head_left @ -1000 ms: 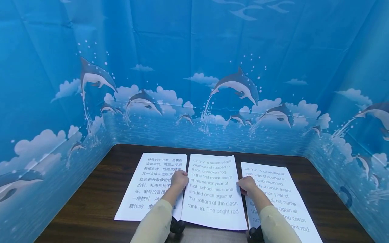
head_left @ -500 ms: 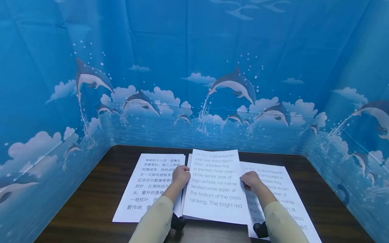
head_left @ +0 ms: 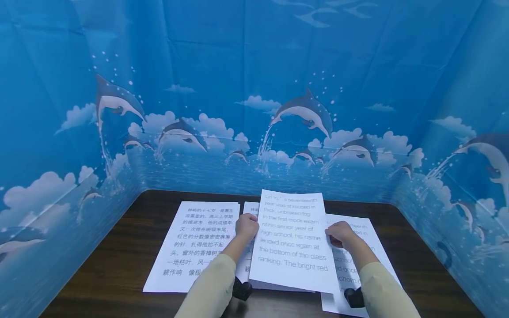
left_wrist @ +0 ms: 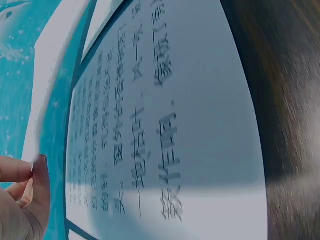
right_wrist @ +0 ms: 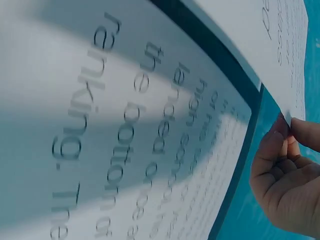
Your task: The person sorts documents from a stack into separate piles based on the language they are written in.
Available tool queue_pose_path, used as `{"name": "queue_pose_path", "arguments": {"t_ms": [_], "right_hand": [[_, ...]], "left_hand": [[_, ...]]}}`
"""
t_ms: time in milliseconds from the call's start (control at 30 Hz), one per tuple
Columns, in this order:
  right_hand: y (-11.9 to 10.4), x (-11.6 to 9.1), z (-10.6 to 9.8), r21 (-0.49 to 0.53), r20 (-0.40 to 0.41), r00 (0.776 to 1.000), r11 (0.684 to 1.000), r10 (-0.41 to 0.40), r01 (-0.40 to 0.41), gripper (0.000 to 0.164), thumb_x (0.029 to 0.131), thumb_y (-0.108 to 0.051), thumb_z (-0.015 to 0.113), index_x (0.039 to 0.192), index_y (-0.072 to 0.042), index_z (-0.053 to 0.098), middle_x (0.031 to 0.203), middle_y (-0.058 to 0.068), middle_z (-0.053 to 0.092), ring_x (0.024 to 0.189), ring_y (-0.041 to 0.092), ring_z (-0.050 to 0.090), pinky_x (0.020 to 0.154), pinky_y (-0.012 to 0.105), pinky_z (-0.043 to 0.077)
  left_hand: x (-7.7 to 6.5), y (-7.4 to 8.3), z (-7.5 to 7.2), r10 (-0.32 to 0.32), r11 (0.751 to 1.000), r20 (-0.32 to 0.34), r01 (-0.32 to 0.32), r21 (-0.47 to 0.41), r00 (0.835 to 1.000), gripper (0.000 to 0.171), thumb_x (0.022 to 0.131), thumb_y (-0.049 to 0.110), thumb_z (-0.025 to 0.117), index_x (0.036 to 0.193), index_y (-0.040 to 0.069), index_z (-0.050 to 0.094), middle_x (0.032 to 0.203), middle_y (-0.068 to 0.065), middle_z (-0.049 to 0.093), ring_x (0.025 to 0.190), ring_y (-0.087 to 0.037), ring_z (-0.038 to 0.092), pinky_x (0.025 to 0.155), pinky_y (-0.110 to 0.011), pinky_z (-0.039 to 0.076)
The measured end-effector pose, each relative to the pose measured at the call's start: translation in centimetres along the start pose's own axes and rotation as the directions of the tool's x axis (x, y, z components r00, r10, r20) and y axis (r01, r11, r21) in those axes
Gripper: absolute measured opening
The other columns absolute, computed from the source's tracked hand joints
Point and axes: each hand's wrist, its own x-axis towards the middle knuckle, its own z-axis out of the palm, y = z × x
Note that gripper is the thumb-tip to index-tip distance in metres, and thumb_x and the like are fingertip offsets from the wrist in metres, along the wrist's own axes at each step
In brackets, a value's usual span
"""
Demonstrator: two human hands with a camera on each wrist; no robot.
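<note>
A white sheet of paper with English print [head_left: 292, 243] is held up off the table between both hands, one at each side edge. The left hand [head_left: 247, 227] pinches its left edge; in the left wrist view, thumb and finger of that hand [left_wrist: 25, 195] meet on the paper's edge. Opposite it, the right hand [head_left: 343, 235] pinches the right edge, and the right wrist view shows the same hand [right_wrist: 290, 175] with curled fingers. Beneath the raised sheet, a page with Chinese print [head_left: 245, 265] lies mostly covered.
To the left lies a Chinese-print page [head_left: 175, 256] on the dark wooden table [head_left: 107, 260]. An English-print page [head_left: 377, 247] lies at the right, partly under the right arm. A blue curtain with dolphins [head_left: 254, 110] encloses the table's back and sides.
Both hands have lifted the English-print sheet from the middle pile and carried it to the right. A Chinese-print page has come into view beneath it.
</note>
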Motion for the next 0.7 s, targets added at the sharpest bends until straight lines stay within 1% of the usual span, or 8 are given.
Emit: {"name": "queue_pose_path", "arguments": {"t_ms": [100,200,300,433,567,700], "right_hand": [[0.1,0.0,-0.8,-0.001,0.000,1.000,1.000,0.004,-0.004,0.026,0.081,-0.007,0.050,0.102,0.008,0.051,0.082,0.016,0.054,0.068,0.022,0.054,0.055,0.025,0.043],[0.3,-0.1,-1.7,0.004,0.001,1.000,1.000,0.004,-0.004,0.026,0.082,-0.007,0.049,0.102,0.009,0.051,0.082,0.016,0.054,0.068,0.022,0.054,0.056,0.027,0.043],[0.7,-0.2,-2.5,0.005,0.003,1.000,1.000,0.008,-0.008,0.026,0.082,-0.007,0.049,0.102,0.009,0.050,0.081,0.016,0.053,0.066,0.021,0.054,0.056,0.026,0.043],[1.6,-0.5,-3.8,0.002,0.005,1.000,1.000,0.004,-0.004,0.026,0.082,-0.008,0.049,0.102,0.010,0.050,0.080,0.015,0.053,0.065,0.021,0.054,0.055,0.025,0.043],[2.6,-0.8,-5.0,-0.002,0.010,1.000,1.000,-0.006,0.006,0.026,0.082,-0.008,0.050,0.101,0.010,0.051,0.079,0.015,0.054,0.064,0.021,0.054,0.054,0.025,0.042],[3.5,-0.9,-6.1,-0.022,0.015,1.000,1.000,-0.013,0.013,0.029,0.082,-0.010,0.053,0.103,0.009,0.050,0.082,0.015,0.054,0.068,0.022,0.054,0.057,0.027,0.044]], "left_hand": [[-0.2,0.6,0.4,0.017,1.000,-0.007,-0.017,-0.004,1.000,0.012,0.073,0.001,0.054,0.084,0.002,0.059,0.076,-0.007,0.053,0.072,-0.022,0.052,0.061,-0.031,0.043],[-0.4,1.2,1.0,0.014,1.000,-0.012,-0.014,-0.016,1.000,0.011,0.072,0.001,0.054,0.082,0.002,0.059,0.075,-0.007,0.053,0.071,-0.022,0.052,0.061,-0.032,0.043],[-0.6,1.7,1.7,0.007,0.999,0.005,-0.007,-0.035,1.000,0.010,0.073,0.001,0.054,0.082,0.003,0.059,0.075,-0.007,0.053,0.071,-0.022,0.052,0.061,-0.032,0.044],[-0.9,2.1,2.8,0.018,0.999,0.039,-0.016,-0.045,0.999,0.008,0.075,0.002,0.054,0.082,0.003,0.058,0.075,-0.007,0.052,0.072,-0.021,0.052,0.062,-0.032,0.044],[-1.2,2.4,4.2,0.013,0.998,0.060,-0.010,-0.054,0.998,0.007,0.075,0.002,0.055,0.080,0.005,0.056,0.074,-0.006,0.051,0.068,-0.019,0.052,0.059,-0.029,0.044],[-1.6,2.7,5.4,0.016,0.998,0.070,-0.012,-0.055,0.997,0.007,0.074,0.001,0.054,0.078,0.006,0.056,0.072,-0.005,0.050,0.065,-0.017,0.051,0.054,-0.026,0.043]]}}
